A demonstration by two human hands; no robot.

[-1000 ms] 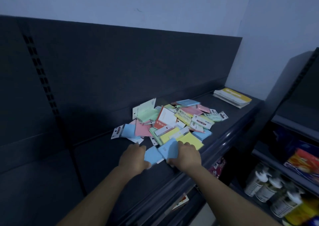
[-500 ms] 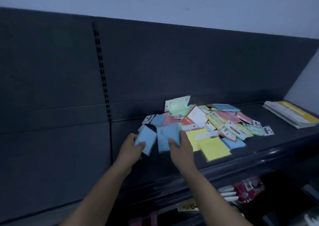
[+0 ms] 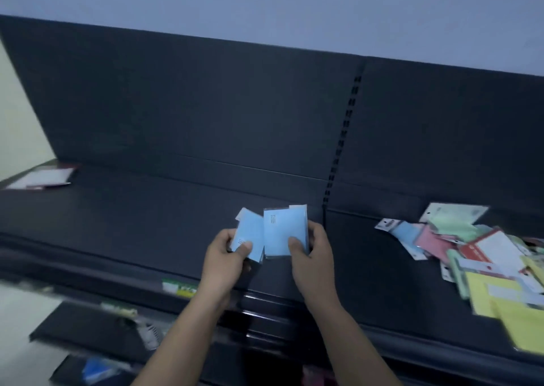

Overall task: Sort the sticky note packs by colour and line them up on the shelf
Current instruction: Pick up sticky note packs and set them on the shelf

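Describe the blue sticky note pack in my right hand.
The blue pack is a light blue rectangle with a seemingly clear wrap, a pale strip at its top edge and small dark print near its upper left. It is held roughly upright above the dark shelf, pinched by the right hand, thumb on its face. Its left edge meets a second blue pack in the left hand.

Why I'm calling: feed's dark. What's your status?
Left hand pinches blue pack. Right hand pinches second blue pack. Mixed pile unsorted, right on shelf. Nothing blocking.
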